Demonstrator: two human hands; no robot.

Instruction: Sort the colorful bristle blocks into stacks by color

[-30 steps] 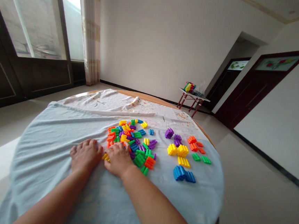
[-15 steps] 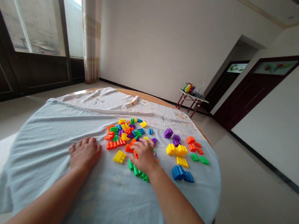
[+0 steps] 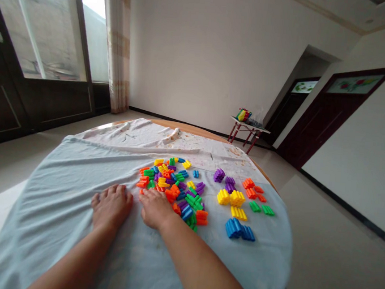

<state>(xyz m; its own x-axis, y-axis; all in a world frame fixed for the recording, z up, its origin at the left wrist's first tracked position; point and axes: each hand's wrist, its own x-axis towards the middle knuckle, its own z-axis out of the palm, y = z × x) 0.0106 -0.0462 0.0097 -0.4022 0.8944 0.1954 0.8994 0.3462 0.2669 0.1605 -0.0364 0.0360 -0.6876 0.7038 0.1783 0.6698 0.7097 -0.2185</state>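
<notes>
A mixed heap of coloured plastic blocks [image 3: 176, 179] lies at the middle of the cloth-covered table [image 3: 75, 174]. My left hand [image 3: 112, 205] rests flat on the cloth left of the heap, fingers spread, holding nothing. My right hand [image 3: 155, 208] is at the heap's near left edge, fingers bent over orange blocks; what lies under the palm is hidden. Right of the heap stand colour groups: purple blocks [image 3: 219, 175], yellow blocks [image 3: 237, 198], blue blocks [image 3: 234, 228], orange blocks [image 3: 249, 183] and green blocks [image 3: 268, 210].
A pale patterned cloth [image 3: 139, 135] covers the table's far part. Behind it, a small side table [image 3: 263, 130] holds a colourful bag [image 3: 244, 115] and a plastic bag. Windows and a curtain [image 3: 117, 43] are at the left, dark red doors at the right.
My right hand has moved left over the near yellow block and the orange row, uncovering blocks at the heap's right side. My left hand stays flat. The view has shifted slightly.
</notes>
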